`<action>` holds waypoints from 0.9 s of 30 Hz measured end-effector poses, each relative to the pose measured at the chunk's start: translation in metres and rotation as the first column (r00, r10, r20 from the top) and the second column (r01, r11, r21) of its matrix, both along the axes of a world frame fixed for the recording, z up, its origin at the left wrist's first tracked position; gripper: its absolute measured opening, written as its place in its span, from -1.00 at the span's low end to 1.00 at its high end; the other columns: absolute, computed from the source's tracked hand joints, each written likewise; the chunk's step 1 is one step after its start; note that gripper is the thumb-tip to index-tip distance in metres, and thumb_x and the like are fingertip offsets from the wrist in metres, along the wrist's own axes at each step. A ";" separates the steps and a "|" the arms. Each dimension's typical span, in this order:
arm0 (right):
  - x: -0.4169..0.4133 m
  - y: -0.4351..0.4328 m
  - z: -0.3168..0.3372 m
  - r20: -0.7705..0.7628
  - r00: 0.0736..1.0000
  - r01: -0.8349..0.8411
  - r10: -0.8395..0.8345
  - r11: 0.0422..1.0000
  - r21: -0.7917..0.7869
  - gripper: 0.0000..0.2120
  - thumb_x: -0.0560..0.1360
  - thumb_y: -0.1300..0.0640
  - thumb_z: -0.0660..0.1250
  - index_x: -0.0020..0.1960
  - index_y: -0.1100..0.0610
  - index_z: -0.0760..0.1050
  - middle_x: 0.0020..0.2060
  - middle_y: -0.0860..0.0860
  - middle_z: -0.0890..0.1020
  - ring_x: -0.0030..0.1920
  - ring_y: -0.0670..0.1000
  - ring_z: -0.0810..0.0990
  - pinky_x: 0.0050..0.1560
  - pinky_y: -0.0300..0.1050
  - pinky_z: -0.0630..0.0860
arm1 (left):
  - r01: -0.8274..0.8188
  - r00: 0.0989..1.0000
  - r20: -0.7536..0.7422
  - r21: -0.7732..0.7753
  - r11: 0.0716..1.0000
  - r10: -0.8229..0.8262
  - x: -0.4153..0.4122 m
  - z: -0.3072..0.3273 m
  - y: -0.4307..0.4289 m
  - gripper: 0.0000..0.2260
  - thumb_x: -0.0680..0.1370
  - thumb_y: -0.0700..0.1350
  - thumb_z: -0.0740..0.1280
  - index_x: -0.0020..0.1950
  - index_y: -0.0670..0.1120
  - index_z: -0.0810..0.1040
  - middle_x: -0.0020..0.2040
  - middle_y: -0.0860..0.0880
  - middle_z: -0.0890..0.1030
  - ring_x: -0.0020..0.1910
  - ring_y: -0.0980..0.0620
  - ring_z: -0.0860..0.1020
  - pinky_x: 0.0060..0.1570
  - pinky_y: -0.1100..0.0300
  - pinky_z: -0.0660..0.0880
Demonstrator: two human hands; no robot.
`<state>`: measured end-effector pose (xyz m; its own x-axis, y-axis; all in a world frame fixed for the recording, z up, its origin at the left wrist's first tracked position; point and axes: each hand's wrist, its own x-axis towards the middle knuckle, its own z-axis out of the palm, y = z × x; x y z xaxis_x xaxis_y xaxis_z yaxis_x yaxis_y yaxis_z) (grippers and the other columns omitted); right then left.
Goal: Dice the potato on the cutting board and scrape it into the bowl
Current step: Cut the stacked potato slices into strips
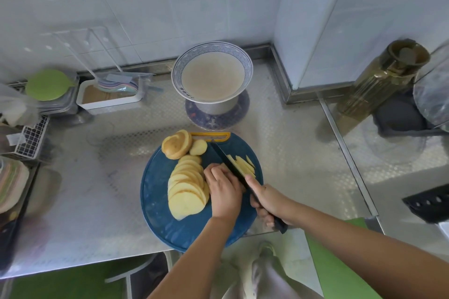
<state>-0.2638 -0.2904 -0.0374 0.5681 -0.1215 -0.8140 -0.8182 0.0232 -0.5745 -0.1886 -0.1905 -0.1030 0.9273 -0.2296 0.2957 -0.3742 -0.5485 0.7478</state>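
A round blue cutting board lies on the steel counter. On it a fanned row of potato slices runs down the middle, with the uncut potato end at the top left. Thin potato strips lie to the right of the blade. My left hand presses down on a stack of slices, fingers curled. My right hand grips the black knife, its blade angled across the stack beside my left fingertips. The blue-patterned white bowl stands behind the board and holds pale liquid.
A white tray with utensils and a green lid sit at the back left. A wire basket is at the left edge. A ribbed amber bottle stands at the right, near a black perforated tool.
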 end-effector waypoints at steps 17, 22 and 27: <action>-0.011 -0.011 0.019 0.050 0.998 -0.036 0.031 0.994 0.101 -0.36 0.54 -0.44 -0.01 -0.34 0.11 0.24 -0.57 0.02 0.25 -0.61 -0.02 0.20 -0.53 -0.23 0.22 | -0.005 0.999 -0.036 0.008 1.000 0.005 -0.001 0.001 0.000 -0.93 0.48 -0.38 0.16 -0.09 -0.25 0.35 0.00 -0.22 0.36 -0.10 -0.12 0.40 -0.01 0.10 0.39; -0.014 -0.008 0.024 0.062 0.997 -0.051 0.046 0.996 0.078 -0.36 0.53 -0.45 -0.02 -0.35 0.11 0.24 -0.59 0.01 0.26 -0.61 -0.03 0.22 -0.55 -0.23 0.23 | -0.026 0.998 -0.059 -0.022 0.999 0.025 -0.001 0.002 -0.001 -0.90 0.51 -0.41 0.17 -0.06 -0.24 0.34 0.02 -0.20 0.35 -0.08 -0.04 0.35 0.02 0.11 0.37; -0.017 -0.004 0.024 0.077 0.996 -0.046 0.040 0.996 0.075 -0.36 0.54 -0.43 -0.02 -0.34 0.11 0.25 -0.59 0.01 0.27 -0.61 -0.03 0.23 -0.55 -0.22 0.26 | -0.028 0.997 -0.074 -0.024 0.999 0.027 0.000 0.002 -0.001 -0.86 0.50 -0.45 0.19 -0.08 -0.24 0.34 0.01 -0.23 0.36 -0.09 -0.15 0.40 0.01 0.02 0.42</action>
<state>-0.2805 -0.2939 -0.0136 0.6313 -0.0352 -0.7747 -0.7740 0.0352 -0.6323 -0.1887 -0.1916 -0.1007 0.9527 -0.1972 0.2312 -0.3023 -0.5388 0.7863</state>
